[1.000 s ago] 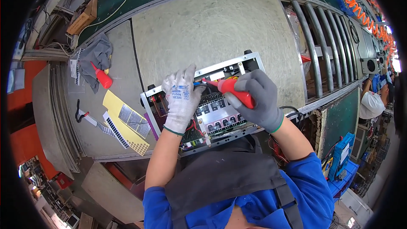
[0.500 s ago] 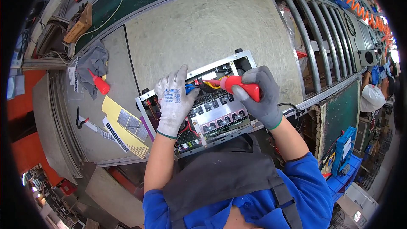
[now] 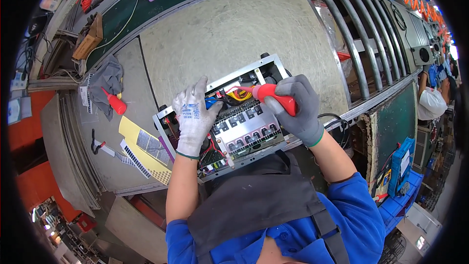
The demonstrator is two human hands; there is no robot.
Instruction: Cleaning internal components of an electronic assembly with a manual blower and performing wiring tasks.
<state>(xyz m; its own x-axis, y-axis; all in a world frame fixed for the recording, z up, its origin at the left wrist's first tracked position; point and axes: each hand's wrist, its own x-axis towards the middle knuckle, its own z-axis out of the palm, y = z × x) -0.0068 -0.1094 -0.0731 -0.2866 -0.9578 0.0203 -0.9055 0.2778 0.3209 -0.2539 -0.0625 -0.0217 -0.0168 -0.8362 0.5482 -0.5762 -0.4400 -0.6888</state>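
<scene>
Your right hand (image 3: 299,110) is holding a red squeeze bottle (image 3: 264,91), gloved fingers wrapped around its body, and you are tilting it so that the narrow nozzle is pointing left over the yellow wires (image 3: 240,96). Whether the tip is touching anything, you are leaving too small to tell. Your left hand (image 3: 192,120) is resting over the left part of the open metal chassis (image 3: 238,74), its thumb lying near the blue wires (image 3: 210,102); I cannot tell whether it is gripping them. That chassis is sitting at the near edge of the bench (image 3: 220,34), just in front of your apron (image 3: 254,205).

With the nozzle hanging over crowded parts, you are risking a stray drop on the black components (image 3: 239,129) if your fingers are pressing too hard. A slipping wrist could be dragging the tip against the yellow wires and tugging them. Leaning your left palm heavily could be shifting the chassis, throwing off your aim.
</scene>
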